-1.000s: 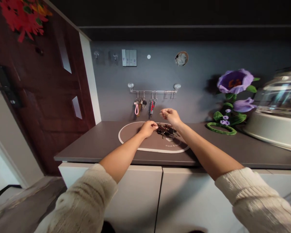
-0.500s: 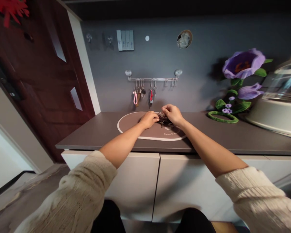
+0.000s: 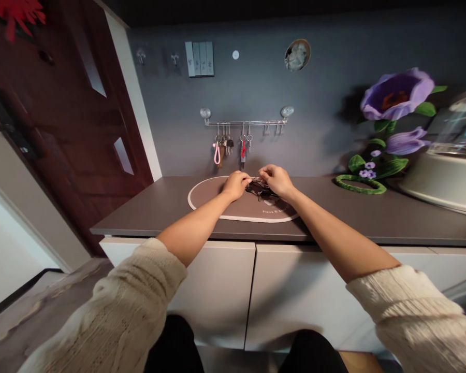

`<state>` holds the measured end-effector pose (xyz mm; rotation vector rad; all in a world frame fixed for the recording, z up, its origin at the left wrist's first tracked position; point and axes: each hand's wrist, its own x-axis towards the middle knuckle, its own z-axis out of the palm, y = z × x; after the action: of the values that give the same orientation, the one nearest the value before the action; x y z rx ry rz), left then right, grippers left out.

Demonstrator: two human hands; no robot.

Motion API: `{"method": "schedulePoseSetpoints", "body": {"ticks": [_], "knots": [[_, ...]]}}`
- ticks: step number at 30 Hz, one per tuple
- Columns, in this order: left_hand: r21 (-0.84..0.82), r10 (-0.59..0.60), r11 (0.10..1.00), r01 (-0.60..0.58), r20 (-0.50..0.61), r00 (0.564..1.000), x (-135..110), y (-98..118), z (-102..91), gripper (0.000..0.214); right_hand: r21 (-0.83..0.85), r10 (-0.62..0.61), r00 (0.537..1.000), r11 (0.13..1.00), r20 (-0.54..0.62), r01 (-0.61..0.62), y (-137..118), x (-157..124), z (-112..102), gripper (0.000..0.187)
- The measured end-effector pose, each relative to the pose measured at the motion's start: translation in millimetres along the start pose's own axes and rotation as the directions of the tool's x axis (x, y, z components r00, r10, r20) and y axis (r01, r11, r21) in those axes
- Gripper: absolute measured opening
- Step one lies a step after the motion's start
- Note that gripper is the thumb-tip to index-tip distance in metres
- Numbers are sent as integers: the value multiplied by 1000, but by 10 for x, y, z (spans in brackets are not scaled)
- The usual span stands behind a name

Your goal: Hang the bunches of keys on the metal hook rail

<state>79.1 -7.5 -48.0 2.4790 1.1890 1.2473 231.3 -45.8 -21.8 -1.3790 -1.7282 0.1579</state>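
Observation:
My left hand [image 3: 236, 185] is closed in a pinch on the left end of a dark bunch of keys [image 3: 263, 194], just above an oval brown mat [image 3: 205, 199] with a pale border. Thumb and forefinger of my right hand [image 3: 276, 180] are pressed together at the bunch's upper edge, on what looks like its metal ring. Part of the bunch hangs or lies below the right palm, which hides some of it. Exact small parts between the fingertips are too small to make out.
A clear hook rail [image 3: 248, 123] on the grey wall carries several keys, one with a pink loop [image 3: 217, 154]. Purple fabric flowers [image 3: 398, 96] and a white domed appliance [image 3: 446, 168] stand right on the countertop [image 3: 147, 210]. A dark red door [image 3: 62, 103] is left.
My left hand has risen slightly and its fingers have shifted to the bunch's upper left end. The right hand stays nearly in place. The camera view has tilted slightly.

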Motion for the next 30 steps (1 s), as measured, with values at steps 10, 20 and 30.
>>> {"method": "schedulePoseSetpoints", "body": {"ticks": [10,20,30], "knots": [[-619,-358,742,256,-42,933,61,-37,70,12,42,-41,999,998,-31,42,18,15,4,17],[-846,-533,397,357,104,840,98,22,-49,9,159,-27,999,987,-37,33,50,24,51,14],[-898,-442,299,324,171,881,73,83,-68,7,399,-13,991,916,135,-42,9,2,82,28]]}}
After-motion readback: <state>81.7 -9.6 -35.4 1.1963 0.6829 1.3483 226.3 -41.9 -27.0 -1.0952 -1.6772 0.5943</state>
